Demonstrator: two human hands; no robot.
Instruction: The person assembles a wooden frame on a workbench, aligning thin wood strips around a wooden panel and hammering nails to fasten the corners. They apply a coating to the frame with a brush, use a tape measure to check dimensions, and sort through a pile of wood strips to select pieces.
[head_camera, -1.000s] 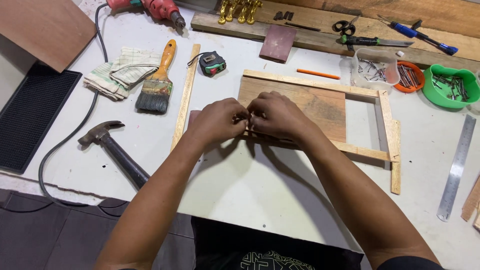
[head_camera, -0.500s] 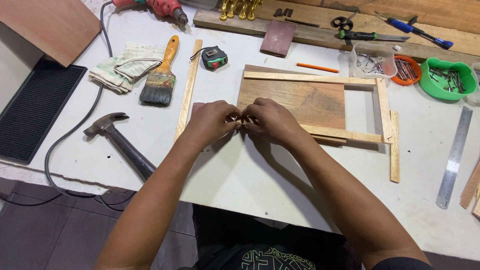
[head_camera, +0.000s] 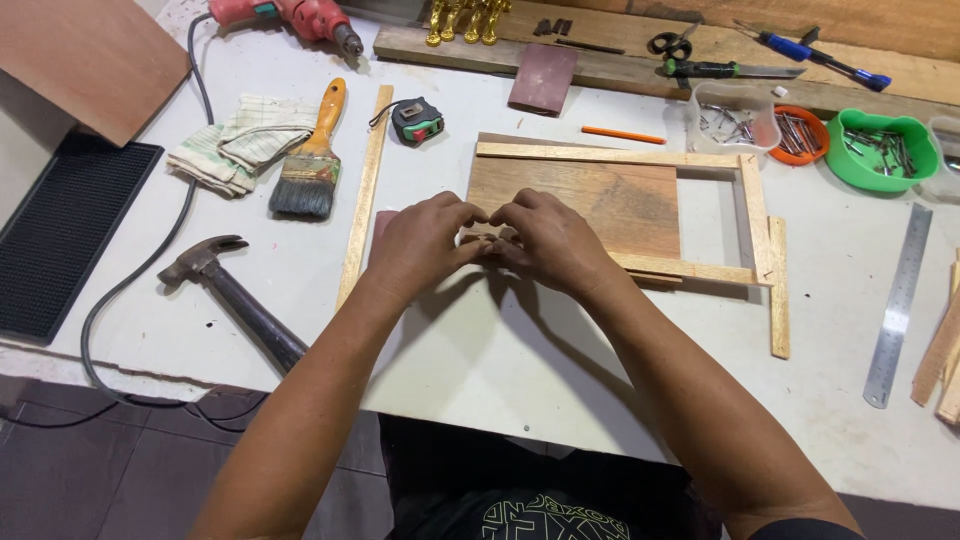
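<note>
Left hand (head_camera: 425, 245) and right hand (head_camera: 550, 240) pinched shut on small part (head_camera: 490, 241) at frame's (head_camera: 610, 155) 7 o'clock corner; light, stiff, probably brittle.

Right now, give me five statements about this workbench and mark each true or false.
1. Both hands, left hand and right hand, meet at the near left corner of the wooden frame. True.
2. The hammer lies left of the hands. True.
3. The paintbrush lies inside the green bowl. False: it lies on the table beside the folded cloth.
4. The steel ruler lies at the right. True.
5. The tape measure rests on the frame. False: it sits beside it.
</note>
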